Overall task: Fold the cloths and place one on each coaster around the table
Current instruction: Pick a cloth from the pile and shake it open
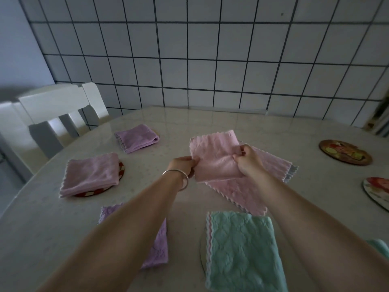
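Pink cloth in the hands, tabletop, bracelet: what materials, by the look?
Pink cloth: soft plush fabric, likely microfibre; fuzzy nap, zigzag-cut edges, matte, drooping between the two grips.
Tabletop: hard, polished, pale and speckled, reflecting the wall; stone or a stone-look surface, cannot tell which.
Bracelet: thin shiny silver-coloured ring, probably metal.

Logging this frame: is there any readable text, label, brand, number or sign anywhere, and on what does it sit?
None can be read.
Bare coaster at far right: a coloured picture, no legible words.
Second bare coaster at the right edge: picture only, partly cut off.
Pink cloth in both hands: no tag or label visible.
Wall tiles: plain.
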